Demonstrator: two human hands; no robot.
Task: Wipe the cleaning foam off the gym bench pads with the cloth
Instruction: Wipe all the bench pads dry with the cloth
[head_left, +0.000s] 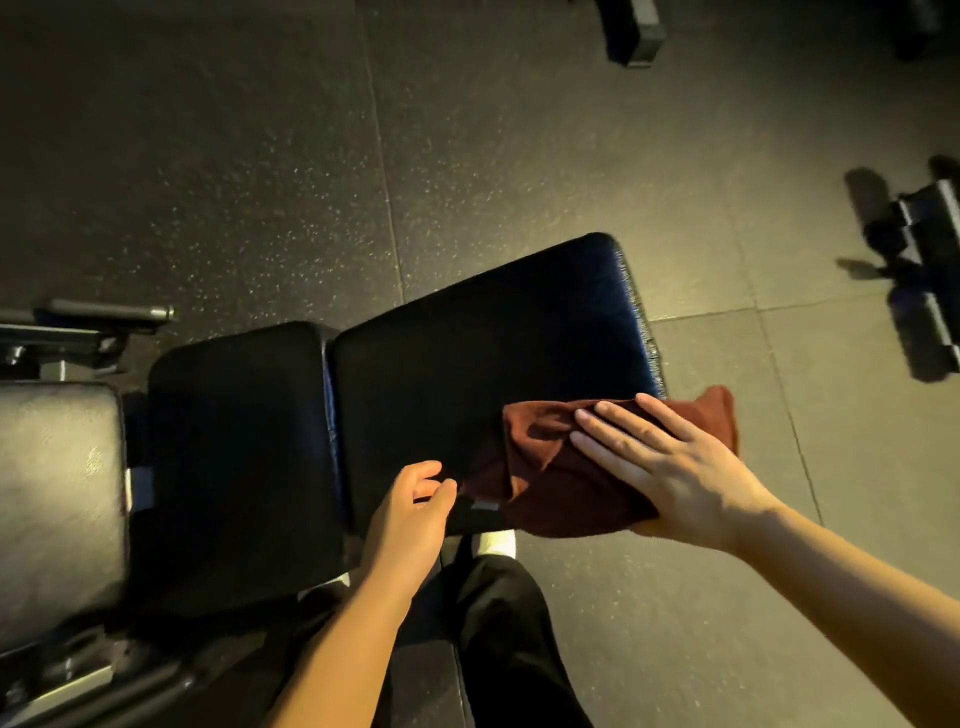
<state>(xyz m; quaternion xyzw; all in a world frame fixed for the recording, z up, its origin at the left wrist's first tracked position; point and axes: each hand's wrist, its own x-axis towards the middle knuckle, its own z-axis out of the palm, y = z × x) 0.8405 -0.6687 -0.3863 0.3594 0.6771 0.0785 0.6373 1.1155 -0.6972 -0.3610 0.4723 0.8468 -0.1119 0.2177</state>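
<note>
A black gym bench lies across the view, with a long back pad (467, 364) on the right and a shorter seat pad (239, 457) left of it. A rust-brown cloth (540, 478) is spread on the near right corner of the back pad and hangs over its end. My right hand (670, 467) lies flat on the cloth with straight fingers, pressing it down. My left hand (410, 509) is at the near edge of the back pad, fingers loosely curled beside the cloth's left edge. I see no foam on the dark pads.
A worn grey pad (57, 493) of another bench sits at the left, with metal frame parts (83, 332) behind it. Dark equipment stands on the speckled rubber floor at the right (919, 270) and top (634, 31). My legs and a white shoe (493, 543) are below the bench.
</note>
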